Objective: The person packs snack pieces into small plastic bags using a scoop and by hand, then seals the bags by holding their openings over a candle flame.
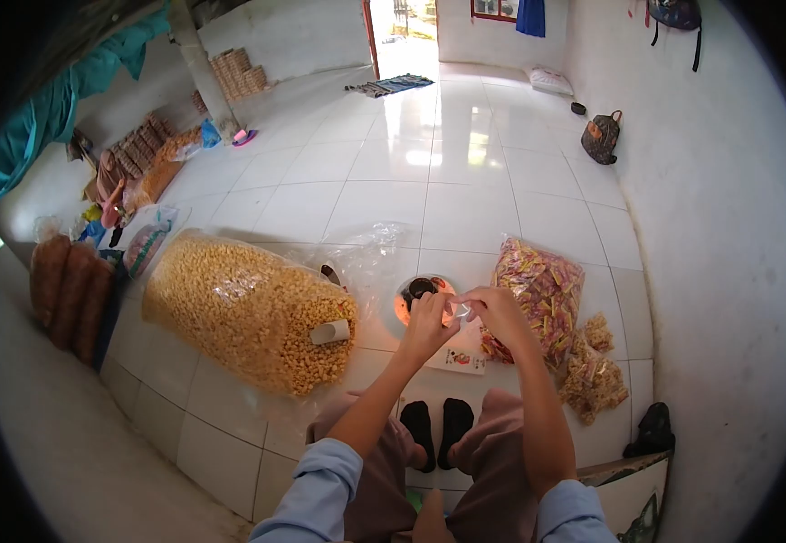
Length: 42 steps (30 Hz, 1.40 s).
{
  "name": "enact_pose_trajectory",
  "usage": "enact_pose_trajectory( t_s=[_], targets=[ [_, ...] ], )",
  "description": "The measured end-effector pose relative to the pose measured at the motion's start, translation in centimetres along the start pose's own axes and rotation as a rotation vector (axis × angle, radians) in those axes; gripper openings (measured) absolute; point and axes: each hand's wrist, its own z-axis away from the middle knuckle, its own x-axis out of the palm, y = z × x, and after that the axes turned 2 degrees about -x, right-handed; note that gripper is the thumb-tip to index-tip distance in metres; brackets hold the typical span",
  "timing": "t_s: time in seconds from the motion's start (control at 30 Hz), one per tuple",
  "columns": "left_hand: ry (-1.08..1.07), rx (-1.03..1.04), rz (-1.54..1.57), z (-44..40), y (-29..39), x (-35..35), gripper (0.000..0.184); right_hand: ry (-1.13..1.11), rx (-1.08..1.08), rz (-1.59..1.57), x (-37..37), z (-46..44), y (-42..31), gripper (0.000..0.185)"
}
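My left hand (427, 329) and my right hand (499, 312) meet in front of me, fingers pinched on a small clear plastic bag (462, 312). Its contents, if any, are too small to tell. Just beyond them is a round, orange-lit dish (402, 308) with a dark round cup (421, 287) in it. Below my hands lies a white printed packet (459, 361). To the left, a large clear sack of yellow puffed snacks (230, 294) lies open towards me, a white scoop (329, 332) resting on the snacks.
On the right stand a bag of pink-and-yellow packets (542, 285) and small filled snack bags (595, 380). Tall brown snack sacks (67, 290) line the left wall. Farther off are a backpack (602, 138), a doormat (393, 85) and a person at the left (112, 204).
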Motion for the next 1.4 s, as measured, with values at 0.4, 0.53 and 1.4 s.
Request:
enact_pose_trajectory(
  t_s=[0.4, 0.53, 1.4],
  targets=[
    [0.071, -0.154, 0.048, 1.8, -0.2, -2.8, 0.043, -0.126, 0.117, 0.188, 2.6, -2.0, -3.5, 0.022],
    [-0.048, -0.36, 0.054, 2.3, -3.6, -6.9, 0.036, -0.156, -0.03, 0.064, 5.4, -4.1, -4.9, 0.019],
    [0.265, -1.289, 0.051, 25.1, -20.7, -8.8, 0.045, -0.388, -0.302, 0.242, 39.3, -9.7, 16.1, 0.069]
  ],
)
